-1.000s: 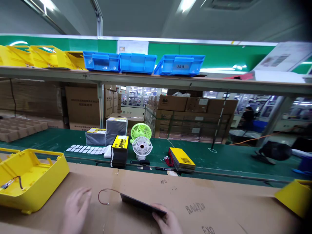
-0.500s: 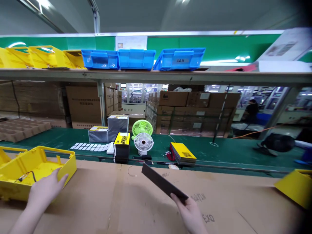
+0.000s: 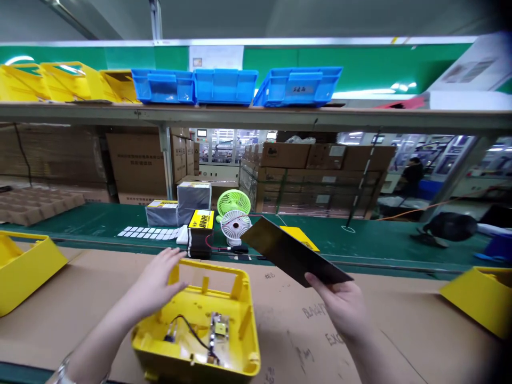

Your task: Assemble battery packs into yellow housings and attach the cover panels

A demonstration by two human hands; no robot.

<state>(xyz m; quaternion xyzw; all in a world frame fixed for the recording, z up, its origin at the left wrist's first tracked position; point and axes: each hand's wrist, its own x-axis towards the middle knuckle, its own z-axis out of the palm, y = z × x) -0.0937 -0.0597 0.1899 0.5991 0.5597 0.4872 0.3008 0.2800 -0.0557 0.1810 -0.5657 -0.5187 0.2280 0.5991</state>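
Note:
My right hand [image 3: 340, 304] pinches a thin, dark rectangular panel [image 3: 296, 250] by its lower right edge, thumb on top. The panel is tilted above the cardboard-covered bench. In front of me sits an open yellow plastic housing [image 3: 250, 320], with a black cable [image 3: 192, 330] and a small circuit board [image 3: 220, 328] inside. My left hand [image 3: 160, 282] is at the housing's back left corner, fingers stretched out and thumb apart. Whether it touches the wall is not clear.
Another yellow housing [image 3: 28, 272] lies left, and one more [image 3: 484, 298] right. Behind are a white fan [image 3: 236, 226], a green fan [image 3: 234, 202], a black-and-yellow box [image 3: 200, 234] and yellow cards [image 3: 300, 234]. Blue bins [image 3: 226, 90] line the shelf.
The yellow housing with the cable has come from the left to the middle, along with my left hand. My right hand has raised the dark panel and shifted it right.

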